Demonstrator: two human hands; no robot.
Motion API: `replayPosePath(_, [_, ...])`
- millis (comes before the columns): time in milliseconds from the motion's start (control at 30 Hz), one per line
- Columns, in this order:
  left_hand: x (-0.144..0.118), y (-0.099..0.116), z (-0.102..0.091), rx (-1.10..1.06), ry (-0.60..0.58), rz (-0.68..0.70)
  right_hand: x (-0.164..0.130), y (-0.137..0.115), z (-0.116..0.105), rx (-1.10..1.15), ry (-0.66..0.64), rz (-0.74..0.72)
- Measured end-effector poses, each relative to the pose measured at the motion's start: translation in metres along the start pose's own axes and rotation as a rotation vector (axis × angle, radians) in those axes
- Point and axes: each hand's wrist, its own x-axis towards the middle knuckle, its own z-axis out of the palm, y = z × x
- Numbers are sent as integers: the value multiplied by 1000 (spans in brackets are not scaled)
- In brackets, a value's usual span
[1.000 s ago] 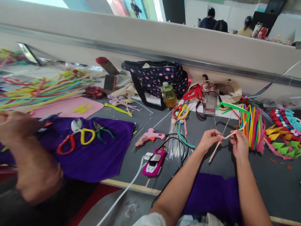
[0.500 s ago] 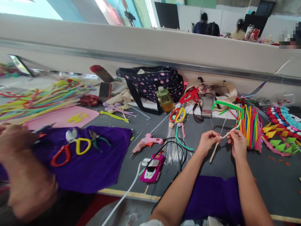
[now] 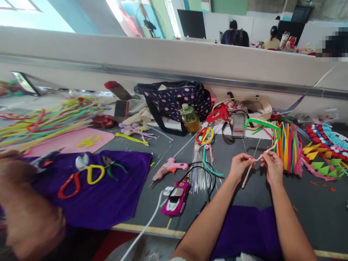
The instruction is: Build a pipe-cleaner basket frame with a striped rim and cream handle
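Both hands are closed on a long fuzzy pipe cleaner point(image 3: 247, 176), cream along the lower part and joined to a bright green bent stretch point(image 3: 262, 122) that arches away above. My left hand point(image 3: 240, 167) pinches the cream part, whose loose end hangs below the fingers. A short span away, my right hand point(image 3: 273, 169) pinches the same strand where it curves up toward the green. Under my forearms lies a purple cloth point(image 3: 244, 232). Just right of my right hand rests a bundle of multicoloured pipe cleaners point(image 3: 289, 148).
Left of my arms lie a pink glue gun point(image 3: 172, 165), a magenta power socket point(image 3: 176, 199) with cords and thin wires point(image 3: 199, 174). A bottle point(image 3: 190, 119) stands by a dark bag point(image 3: 176, 96). A co-worker's arm point(image 3: 29, 210) reaches over scissors point(image 3: 81, 170) and pliers point(image 3: 111, 165).
The view has tilted up slightly. Both my hands keep their pinch on the pipe cleaner, with hardly any shift. The co-worker's arm at left has moved a little.
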Motion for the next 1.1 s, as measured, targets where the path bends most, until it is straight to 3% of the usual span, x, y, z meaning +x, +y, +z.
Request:
replayPosePath(233, [1,-4,-3,-76,15,36,-14,3,14,-83,-260,101])
replayPosePath(567, [9,0,-15,-57,38,26,-12,11,10,-155,-228,46])
replayPosePath(1100, [8,0,-15,-90,46,46,-17,11,15,-140,-264,92])
